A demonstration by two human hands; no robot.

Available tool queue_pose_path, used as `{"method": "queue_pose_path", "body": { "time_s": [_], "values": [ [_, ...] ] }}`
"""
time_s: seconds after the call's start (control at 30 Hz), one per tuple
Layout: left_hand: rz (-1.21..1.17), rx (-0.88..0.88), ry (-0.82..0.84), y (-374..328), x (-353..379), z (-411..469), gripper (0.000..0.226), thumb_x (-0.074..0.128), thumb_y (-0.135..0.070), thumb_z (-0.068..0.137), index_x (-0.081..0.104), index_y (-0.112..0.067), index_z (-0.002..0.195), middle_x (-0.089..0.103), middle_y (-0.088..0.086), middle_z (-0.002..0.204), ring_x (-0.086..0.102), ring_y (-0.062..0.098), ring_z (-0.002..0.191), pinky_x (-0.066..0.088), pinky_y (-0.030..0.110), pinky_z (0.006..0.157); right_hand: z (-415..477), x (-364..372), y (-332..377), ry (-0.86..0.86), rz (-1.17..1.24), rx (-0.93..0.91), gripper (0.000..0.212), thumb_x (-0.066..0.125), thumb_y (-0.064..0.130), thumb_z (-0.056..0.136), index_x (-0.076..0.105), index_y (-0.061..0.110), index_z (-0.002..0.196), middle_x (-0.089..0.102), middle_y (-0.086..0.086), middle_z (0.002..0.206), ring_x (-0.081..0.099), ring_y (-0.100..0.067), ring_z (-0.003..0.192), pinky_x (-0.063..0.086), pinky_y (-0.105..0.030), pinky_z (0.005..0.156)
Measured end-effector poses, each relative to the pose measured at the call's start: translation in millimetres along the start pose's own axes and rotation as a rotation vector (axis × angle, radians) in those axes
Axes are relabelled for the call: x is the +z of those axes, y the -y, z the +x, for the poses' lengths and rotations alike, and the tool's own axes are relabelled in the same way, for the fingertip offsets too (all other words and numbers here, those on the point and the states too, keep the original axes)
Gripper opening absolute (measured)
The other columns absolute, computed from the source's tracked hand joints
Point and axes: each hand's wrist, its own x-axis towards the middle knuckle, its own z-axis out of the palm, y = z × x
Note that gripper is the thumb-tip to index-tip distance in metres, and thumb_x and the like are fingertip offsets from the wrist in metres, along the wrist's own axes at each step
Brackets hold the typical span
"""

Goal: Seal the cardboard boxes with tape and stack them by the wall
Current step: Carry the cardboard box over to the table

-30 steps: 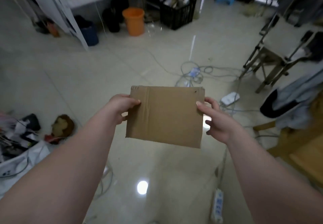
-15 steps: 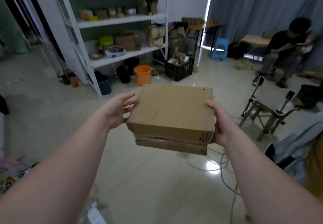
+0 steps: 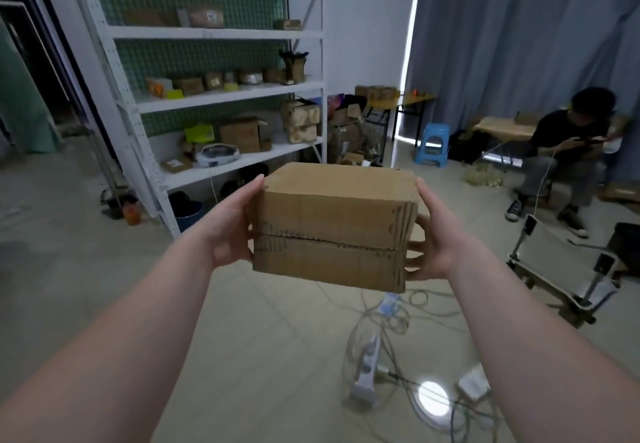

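Note:
I hold a brown cardboard box [image 3: 332, 224] at chest height in front of me, well above the floor. My left hand [image 3: 230, 231] grips its left side, thumb up at the top edge and fingers hidden behind the box. On the right side my right hand [image 3: 438, 238] grips it, with fingers showing past the box's right corner. The near face shows a horizontal seam where two flaps meet. I cannot tell whether tape covers it. No tape roll is in view.
A white metal shelving unit [image 3: 221, 96] with boxes stands ahead left, against the wall [image 3: 367, 27]. Cables and a power strip [image 3: 367, 370] lie on the floor below the box. A person [image 3: 568, 152] sits at the right, near a folding chair [image 3: 568, 269] and a blue stool [image 3: 433, 145].
My view has lifted from the floor to the shelves and the wall. The box has tipped, so its seamed face now turns toward me, and both hands have stayed on its sides.

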Motion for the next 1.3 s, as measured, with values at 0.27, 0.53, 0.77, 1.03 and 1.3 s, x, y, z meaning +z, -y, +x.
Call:
{"method": "queue_pose_path", "body": {
  "time_s": [0.27,0.53,0.77,1.03,1.3],
  "values": [
    [-0.039,-0.038,-0.083,-46,24,141,0.063,0.033,-0.077,0.084,0.059,-0.029,0.116,0.063,0.008,0.118,0.056,0.032,0.111,0.041,0.059,0.098,128,-24,97,-0.051,-0.142,-0.260,0.030,0.055,0.025,0.098,0.058,0.030,0.127,0.058,-0.002,0.119,0.052,-0.018,0.080,0.046,-0.030,0.063],
    [-0.040,0.037,-0.147,-67,11,278,0.039,0.045,-0.056,0.094,0.071,-0.028,0.103,0.073,0.007,0.102,0.066,0.028,0.100,0.051,0.048,0.092,238,-26,128,-0.076,-0.096,-0.267,0.031,0.060,0.040,0.093,0.056,0.035,0.123,0.053,-0.003,0.128,0.051,-0.028,0.117,0.047,-0.042,0.093],
    [0.022,0.340,-0.030,-86,-32,437,0.027,0.053,-0.025,0.094,0.063,-0.036,0.116,0.068,0.003,0.117,0.055,0.030,0.117,0.037,0.053,0.104,360,14,177,-0.171,-0.031,-0.254,0.031,0.055,0.050,0.093,0.064,0.027,0.111,0.061,-0.005,0.099,0.052,-0.020,0.079,0.042,-0.031,0.061],
    [0.059,0.228,0.239,-167,-88,593,0.052,0.048,-0.065,0.089,0.050,-0.039,0.134,0.059,0.002,0.132,0.055,0.028,0.122,0.044,0.054,0.099,506,75,260,-0.162,0.021,-0.164,0.030,0.043,0.050,0.096,0.059,0.027,0.086,0.053,0.003,0.058,0.046,-0.011,0.045,0.033,-0.025,0.047],
    [-0.019,0.039,0.205,-182,-77,721,0.070,0.044,-0.079,0.078,0.064,-0.030,0.123,0.068,0.003,0.119,0.064,0.025,0.111,0.049,0.052,0.096,616,77,308,-0.278,-0.080,-0.143,0.069,0.037,0.079,0.083,0.058,0.020,0.111,0.062,-0.007,0.096,0.044,-0.019,0.076,0.045,-0.035,0.073]
  ]
}}
